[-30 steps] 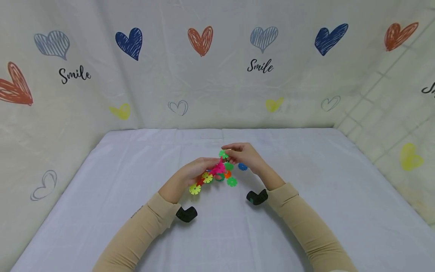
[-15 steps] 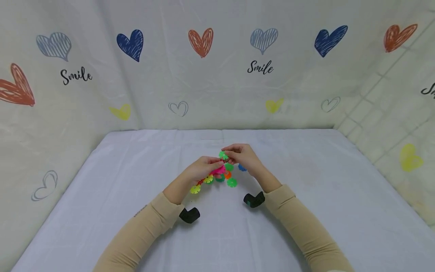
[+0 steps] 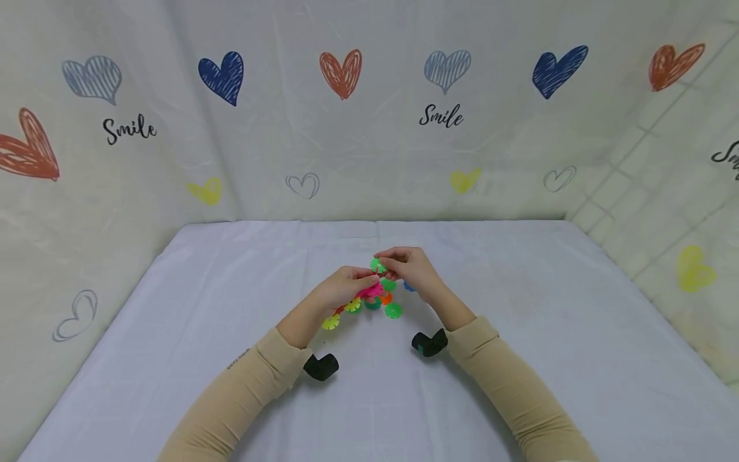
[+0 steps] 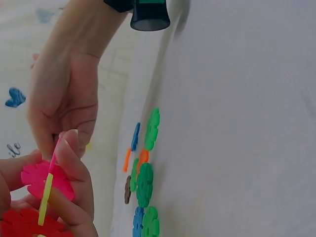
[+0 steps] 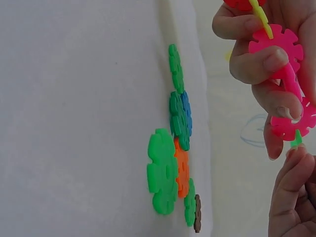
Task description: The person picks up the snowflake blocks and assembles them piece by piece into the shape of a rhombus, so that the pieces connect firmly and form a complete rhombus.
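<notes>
My left hand (image 3: 337, 289) grips a chain of slotted snowflake discs, held up over the table. In the right wrist view its fingers curl round a pink disc (image 5: 291, 37) and another pink disc edge-on, with one more pink disc (image 5: 284, 129) at the end. A yellow disc (image 4: 45, 200) links pink to a red disc (image 4: 24, 224); a further yellow disc (image 3: 330, 322) hangs at the chain's lower end. My right hand (image 3: 414, 271) pinches a green disc (image 3: 378, 265), whose edge meets the end pink disc; fingertips cover much of it.
Loose discs lie on the white-clothed table (image 3: 491, 276) below the hands: a green disc (image 5: 163, 173), an orange disc (image 5: 182, 170), a dark green disc (image 5: 177, 116), a blue disc (image 3: 409, 286) and a brown disc (image 5: 197, 213). A printed curtain (image 3: 381, 147) stands behind.
My left fingers have shifted along the pink discs, covering more of them. The right hand keeps its pinch on the green disc and has moved slightly down and left.
</notes>
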